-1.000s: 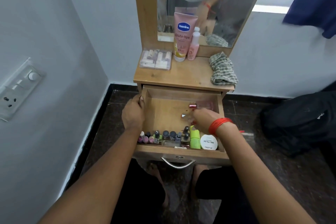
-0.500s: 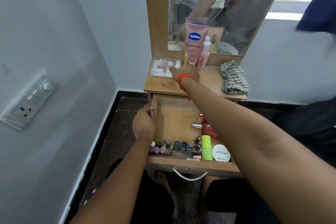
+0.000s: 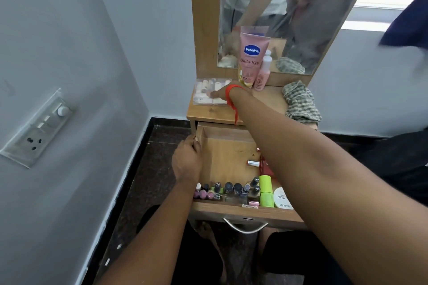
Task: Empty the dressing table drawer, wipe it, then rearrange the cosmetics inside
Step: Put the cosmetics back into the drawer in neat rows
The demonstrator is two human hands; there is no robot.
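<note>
The wooden drawer [image 3: 227, 146] of the dressing table stands pulled out. Along its front lie several nail polish bottles [image 3: 228, 188], a green tube [image 3: 265, 190] and a white round tub [image 3: 281, 198]. A silver lipstick [image 3: 253, 163] and a red item [image 3: 266, 168] lie mid-drawer, partly under my right forearm. My left hand [image 3: 187, 162] grips the drawer's left wall. My right hand [image 3: 222, 93] reaches over the tabletop, its fingers lying on a clear plastic box [image 3: 206, 90] of small cosmetics.
A pink Vaseline tube [image 3: 251, 58] and a small pink bottle [image 3: 264, 71] stand against the mirror. A checked cloth [image 3: 300, 102] lies on the tabletop's right end. A switch panel [image 3: 39, 127] is on the left wall, and a dark bag [image 3: 393, 157] sits at the right.
My right hand left the drawer, rose to the tabletop and moved left onto the clear box. My left hand stayed on the drawer wall.
</note>
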